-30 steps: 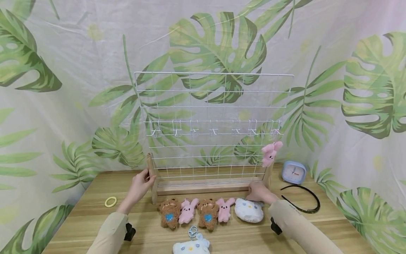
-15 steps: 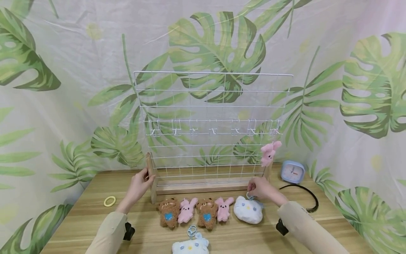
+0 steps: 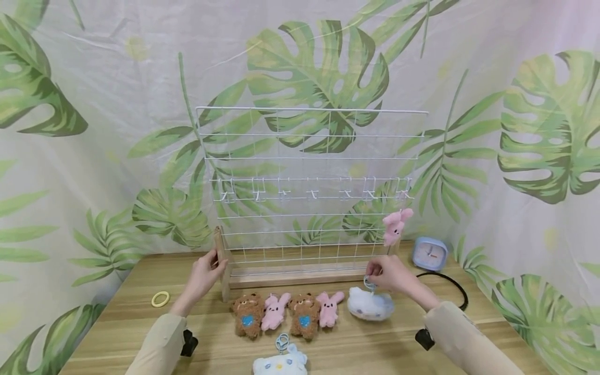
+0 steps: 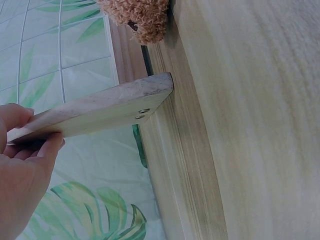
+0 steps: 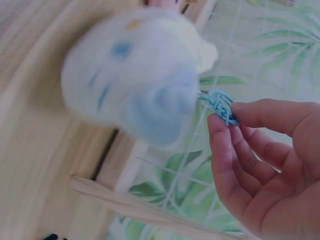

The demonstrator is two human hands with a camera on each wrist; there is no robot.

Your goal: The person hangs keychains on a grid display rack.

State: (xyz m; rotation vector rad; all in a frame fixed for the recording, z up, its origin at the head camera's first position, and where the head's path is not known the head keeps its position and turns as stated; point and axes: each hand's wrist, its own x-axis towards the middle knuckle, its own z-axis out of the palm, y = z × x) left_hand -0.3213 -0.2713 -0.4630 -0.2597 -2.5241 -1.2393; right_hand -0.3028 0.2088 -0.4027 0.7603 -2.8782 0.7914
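Note:
My left hand [image 3: 206, 270] grips the wooden side post [image 4: 115, 102] of a white wire grid rack [image 3: 309, 136], fingers on one side and thumb on the other. With thumb and fingertips my right hand [image 3: 391, 275] pinches the blue key ring [image 5: 220, 106] of a white plush cat-head keychain [image 3: 370, 304]. The plush hangs from that ring, tilted, with a blue bow on its head in the right wrist view. A row of white hooks [image 3: 313, 195] runs across the grid. On its right side hangs a pink bunny keychain [image 3: 395, 228].
Two brown bear plushes [image 3: 247, 317] and two pink bunnies [image 3: 274, 312] lie in a row before the rack. Another white cat plush [image 3: 280, 363] lies nearer. A yellow ring [image 3: 160, 299] lies left; a blue clock [image 3: 429, 254] and black headband [image 3: 452, 284] are at right.
My right hand has taken hold of the key ring and drawn the white cat plush up, so that it tips and swings. The left hand stays on the post.

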